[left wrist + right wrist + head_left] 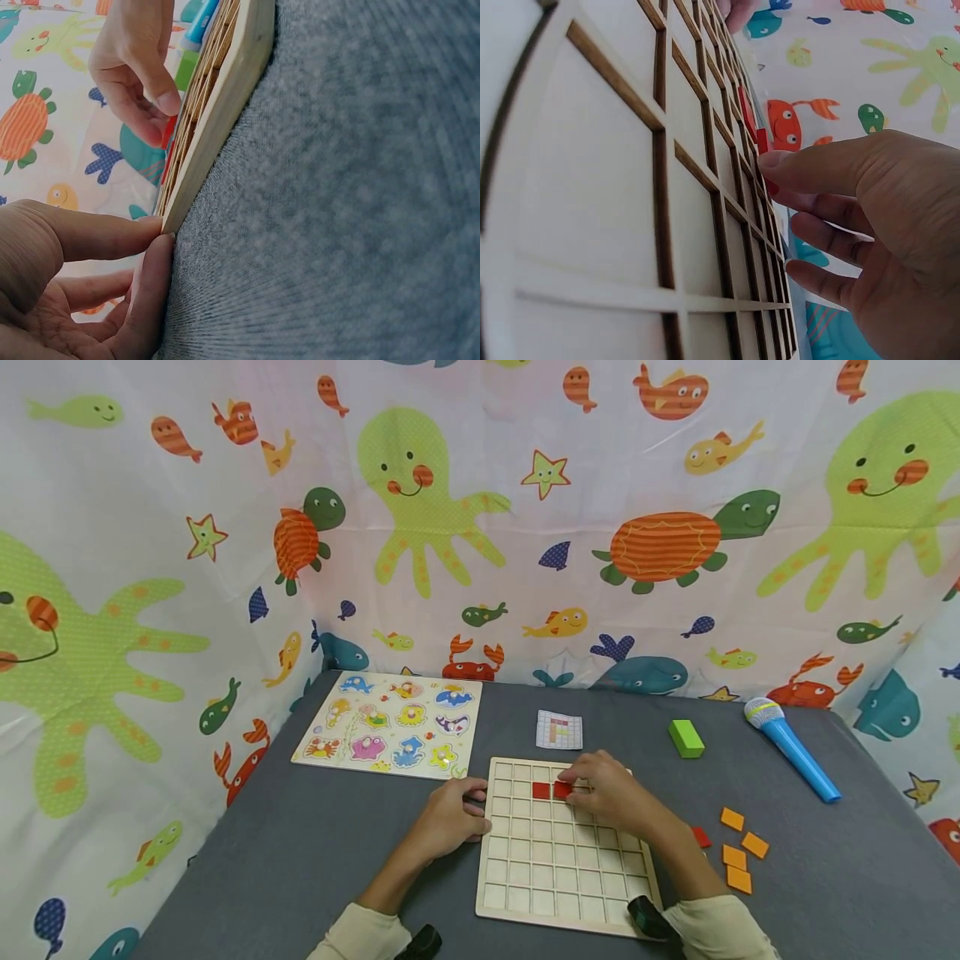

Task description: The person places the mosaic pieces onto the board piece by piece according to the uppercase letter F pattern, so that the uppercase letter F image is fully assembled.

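A light wooden grid board (532, 852) lies flat on the grey cloth before me. At its left edge my left hand (448, 818) pinches the rim; in the left wrist view the thumb and forefinger meet at the board's corner (174, 214). Over the upper rows, my right hand (611, 789) holds a red square tile (562, 790) between thumb and forefinger. That tile (763, 141) touches or nearly touches the grid in the right wrist view; whether it sits in a cell is unclear. Directly left of it, another red tile (541, 791) lies in a cell.
Right of the board lie several orange tiles (734, 857) and a red one (701, 837), partly behind the right forearm. Beyond are a small grid card (558, 731), a green block (686, 739) and a blue toy microphone (798, 756). A sea-animal puzzle board (337, 763) lies back left.
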Tool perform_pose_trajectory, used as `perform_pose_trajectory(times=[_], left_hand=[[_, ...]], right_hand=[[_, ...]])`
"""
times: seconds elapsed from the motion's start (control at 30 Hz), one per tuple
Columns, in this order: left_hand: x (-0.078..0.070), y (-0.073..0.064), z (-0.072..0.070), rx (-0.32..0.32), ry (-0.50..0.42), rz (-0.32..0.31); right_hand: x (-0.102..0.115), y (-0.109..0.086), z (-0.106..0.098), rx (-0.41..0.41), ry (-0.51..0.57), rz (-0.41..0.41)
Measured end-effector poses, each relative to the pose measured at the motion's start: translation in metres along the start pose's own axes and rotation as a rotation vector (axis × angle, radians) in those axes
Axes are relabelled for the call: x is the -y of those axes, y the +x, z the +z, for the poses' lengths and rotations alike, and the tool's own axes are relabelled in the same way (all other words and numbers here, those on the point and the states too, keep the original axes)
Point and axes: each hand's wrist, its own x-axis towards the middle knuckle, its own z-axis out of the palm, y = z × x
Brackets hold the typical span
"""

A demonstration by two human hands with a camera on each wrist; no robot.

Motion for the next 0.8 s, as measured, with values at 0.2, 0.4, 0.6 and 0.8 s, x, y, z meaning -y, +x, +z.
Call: perform_pose_trajectory(times=[0.2,0.4,0.6,0.8], left_hand=[[0.0005,-0.0004,0.0002,-0.003,-0.004,0.000],[0.0007,-0.0005,0.0004,0.000,-0.005,0.007],[0.0004,-0.0003,0.0007,0.001,0.001,0.008],[0.0009,0.0000,0.0003,-0.003,0.003,-0.006]], right_hand=[[0.0013,0.0004,0.0007,0.005,-0.007,0.011],[0.0012,0.0002,-0.0001,0.008,-0.015,0.008],[-0.0003,-0.0021,-0.0021,0.004,0.022,0.002],[-0.0048,-0.0062,-0.0034,-0.010,0.037,0.014]])
